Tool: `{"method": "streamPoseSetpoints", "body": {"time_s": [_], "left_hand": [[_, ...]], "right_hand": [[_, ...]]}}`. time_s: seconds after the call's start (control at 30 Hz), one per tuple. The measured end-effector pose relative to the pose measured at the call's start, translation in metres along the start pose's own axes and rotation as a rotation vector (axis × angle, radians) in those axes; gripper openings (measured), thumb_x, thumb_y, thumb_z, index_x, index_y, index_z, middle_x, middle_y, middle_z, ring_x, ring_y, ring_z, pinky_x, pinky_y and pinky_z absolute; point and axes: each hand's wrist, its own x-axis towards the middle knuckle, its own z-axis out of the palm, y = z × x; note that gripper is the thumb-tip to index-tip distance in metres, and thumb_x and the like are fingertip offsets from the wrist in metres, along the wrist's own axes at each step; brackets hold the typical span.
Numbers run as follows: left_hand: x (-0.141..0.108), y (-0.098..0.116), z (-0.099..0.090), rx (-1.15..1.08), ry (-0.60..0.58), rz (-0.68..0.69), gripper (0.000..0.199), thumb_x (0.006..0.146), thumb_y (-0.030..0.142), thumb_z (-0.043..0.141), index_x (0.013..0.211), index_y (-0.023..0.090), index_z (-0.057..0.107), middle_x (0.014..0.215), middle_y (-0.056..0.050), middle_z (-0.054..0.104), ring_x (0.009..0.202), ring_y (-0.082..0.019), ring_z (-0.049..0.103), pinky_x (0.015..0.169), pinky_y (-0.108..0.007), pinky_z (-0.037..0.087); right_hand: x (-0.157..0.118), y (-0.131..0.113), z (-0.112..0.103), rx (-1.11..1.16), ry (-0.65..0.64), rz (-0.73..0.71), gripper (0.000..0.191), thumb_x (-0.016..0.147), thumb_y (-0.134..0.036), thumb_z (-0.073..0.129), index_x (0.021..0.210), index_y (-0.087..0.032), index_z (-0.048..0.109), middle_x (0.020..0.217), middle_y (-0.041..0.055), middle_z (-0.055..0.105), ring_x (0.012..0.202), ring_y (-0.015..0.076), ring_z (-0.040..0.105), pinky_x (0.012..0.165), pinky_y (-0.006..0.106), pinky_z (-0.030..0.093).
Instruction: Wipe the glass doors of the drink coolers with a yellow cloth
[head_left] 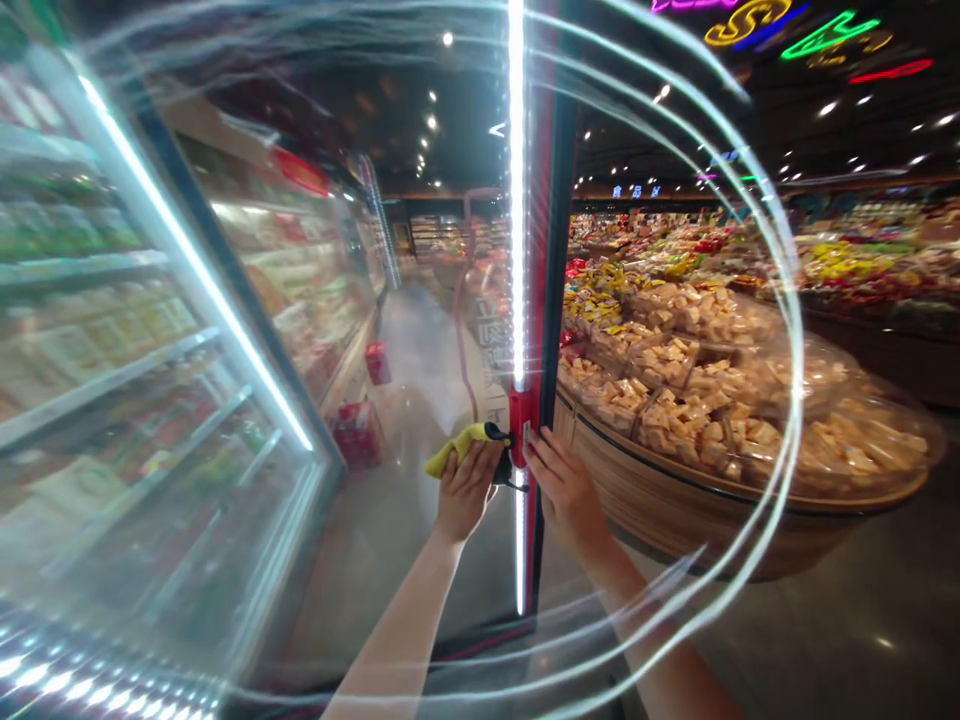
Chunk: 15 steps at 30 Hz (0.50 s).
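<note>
My left hand (466,490) presses a yellow cloth (454,450) with a dark part against the inner side of an opened glass door, just left of a red block (519,425) on its edge. The fingers lie over the cloth, and part of it is hidden beneath them. My right hand (564,485) is on the other side of the door edge, its fingers stretched out and resting at the red block. A bright light strip (516,220) runs down the door edge, above and below that block. The door glass (424,340) has a whitish, foggy patch.
To the left stands a lit refrigerated cabinet with shelves (90,270) of blurred packages. Beyond the glass, red boxes (356,435) sit on the floor by the cabinets. A rounded wooden display stand (675,500) heaped with wrapped goods fills the right side. Light streaks cross the view.
</note>
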Motion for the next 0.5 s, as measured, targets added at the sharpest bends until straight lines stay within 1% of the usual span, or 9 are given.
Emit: {"method": "streamPoseSetpoints", "body": {"time_s": [0.07, 0.1, 0.17, 0.27, 0.33, 0.37, 0.43, 0.47, 0.5], "left_hand": [[-0.009, -0.003, -0.004, -0.005, 0.011, 0.042, 0.063, 0.092, 0.019, 0.061, 0.152, 0.027, 0.045, 0.141, 0.000, 0.065, 0.152, -0.015, 0.032, 0.131, -0.038, 0.002], [-0.010, -0.006, -0.006, -0.006, 0.010, 0.054, 0.062, 0.091, 0.018, 0.061, 0.151, 0.028, 0.047, 0.139, 0.001, 0.066, 0.152, -0.013, 0.033, 0.131, -0.035, 0.001], [-0.001, -0.010, -0.009, -0.002, 0.004, 0.046, 0.061, 0.092, 0.019, 0.059, 0.151, 0.028, 0.047, 0.140, 0.001, 0.065, 0.151, -0.013, 0.033, 0.131, -0.034, 0.001], [0.025, -0.015, -0.013, 0.015, -0.003, -0.022, 0.063, 0.095, 0.025, 0.058, 0.155, 0.023, 0.041, 0.149, -0.004, 0.058, 0.152, -0.019, 0.033, 0.131, -0.043, 0.000], [0.033, -0.017, -0.015, 0.028, 0.000, -0.099, 0.066, 0.096, 0.030, 0.058, 0.157, 0.022, 0.036, 0.152, -0.007, 0.054, 0.152, -0.025, 0.033, 0.130, -0.050, -0.001], [0.030, -0.017, -0.016, 0.034, 0.003, -0.143, 0.066, 0.096, 0.031, 0.059, 0.157, 0.023, 0.036, 0.151, -0.008, 0.054, 0.152, -0.027, 0.034, 0.129, -0.053, -0.002], [0.014, -0.013, -0.015, 0.043, 0.004, -0.217, 0.066, 0.094, 0.031, 0.061, 0.156, 0.024, 0.039, 0.149, -0.010, 0.057, 0.151, -0.029, 0.036, 0.129, -0.055, -0.001], [0.003, -0.011, -0.013, 0.043, -0.002, -0.228, 0.066, 0.093, 0.030, 0.062, 0.155, 0.023, 0.042, 0.147, -0.011, 0.059, 0.150, -0.030, 0.037, 0.129, -0.055, -0.001], [-0.008, -0.008, -0.011, 0.036, -0.016, -0.210, 0.066, 0.092, 0.028, 0.063, 0.154, 0.023, 0.044, 0.144, -0.011, 0.061, 0.150, -0.030, 0.038, 0.129, -0.055, -0.001]], "right_hand": [[-0.002, -0.004, 0.002, 0.006, 0.007, -0.005, 0.052, 0.100, -0.006, 0.042, 0.149, -0.021, 0.052, 0.146, 0.0097, 0.060, 0.144, 0.0243, 0.047, 0.114, 0.048, 0.048], [-0.003, -0.005, 0.003, 0.010, 0.007, -0.008, 0.052, 0.100, -0.006, 0.042, 0.148, -0.021, 0.053, 0.145, 0.0093, 0.061, 0.144, 0.0243, 0.047, 0.113, 0.048, 0.048], [-0.004, -0.005, 0.004, 0.017, 0.004, -0.010, 0.052, 0.100, -0.007, 0.043, 0.148, -0.023, 0.053, 0.144, 0.0083, 0.062, 0.143, 0.0241, 0.048, 0.113, 0.047, 0.049], [-0.002, -0.004, 0.006, 0.028, 0.003, -0.021, 0.053, 0.100, -0.007, 0.043, 0.150, -0.023, 0.050, 0.145, 0.0090, 0.061, 0.144, 0.0237, 0.047, 0.115, 0.048, 0.047], [-0.001, -0.005, 0.008, 0.034, -0.003, -0.025, 0.055, 0.099, -0.006, 0.042, 0.152, -0.023, 0.047, 0.148, 0.0097, 0.059, 0.146, 0.0235, 0.044, 0.117, 0.049, 0.044], [-0.001, -0.006, 0.009, 0.035, -0.008, -0.026, 0.056, 0.099, -0.006, 0.042, 0.153, -0.023, 0.045, 0.149, 0.0100, 0.057, 0.147, 0.0235, 0.043, 0.118, 0.050, 0.043], [-0.002, -0.008, 0.012, 0.027, -0.024, -0.025, 0.057, 0.099, -0.006, 0.042, 0.153, -0.022, 0.045, 0.150, 0.0100, 0.057, 0.149, 0.0241, 0.039, 0.120, 0.053, 0.040], [-0.003, -0.009, 0.013, 0.020, -0.031, -0.026, 0.056, 0.099, -0.006, 0.042, 0.152, -0.022, 0.046, 0.150, 0.0099, 0.056, 0.150, 0.0246, 0.037, 0.120, 0.054, 0.038], [-0.005, -0.011, 0.014, 0.014, -0.040, -0.028, 0.055, 0.099, -0.007, 0.042, 0.151, -0.022, 0.048, 0.150, 0.0099, 0.056, 0.151, 0.0249, 0.036, 0.121, 0.055, 0.037]]}}
